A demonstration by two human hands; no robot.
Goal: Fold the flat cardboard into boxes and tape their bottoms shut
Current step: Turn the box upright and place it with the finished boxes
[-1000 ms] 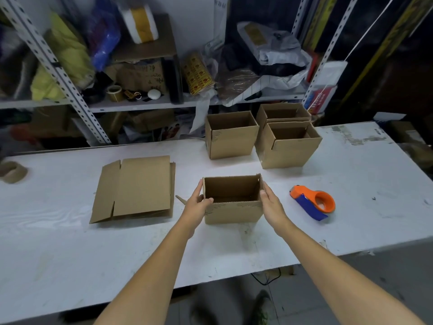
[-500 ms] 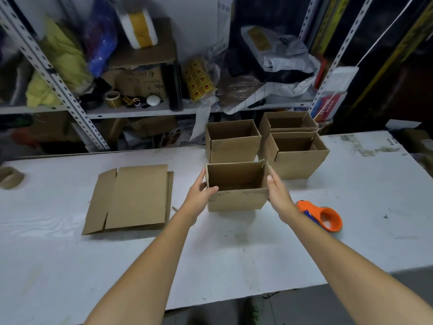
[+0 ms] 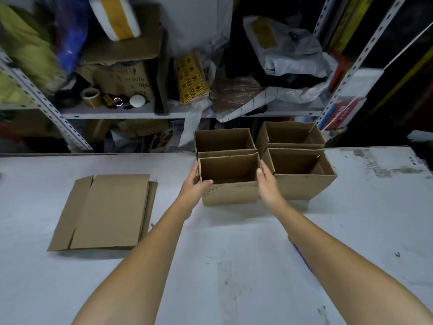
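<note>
Far left, your flats (image 3: pixel 103 212) lie in a stack on the table (image 3: pixel 210 277). Their long edges run roughly toward you and the bottom sheet peeks out along the right side. A strip of white tabletop shows between that edge and your left forearm. Your left hand (image 3: pixel 195 187) has the box (image 3: pixel 230 193) by its left wall, fingers up along the outside and thumb hooked over the front rim near the corner. The box stands upright with its top open, and its back edge is right up against the front of the back-left box (image 3: pixel 223 139). I can't tell if it's resting on the table or just off it. Your right hand (image 3: pixel 267 186) is flat on the box's right wall. The fingers are straight, not wrapped around anything, and they're wedged into the narrow gap next to the right box (image 3: pixel 302 184), so it's tight there. Behind that one the back-right box (image 3: pixel 290 134) sits near the table's far edge, under the shelf (image 3: pixel 150 113). A sliver of blue from the dispenser (image 3: pixel 301 254) pokes out from under your right forearm. Past the boxes, white tabletop runs out to the right.
</note>
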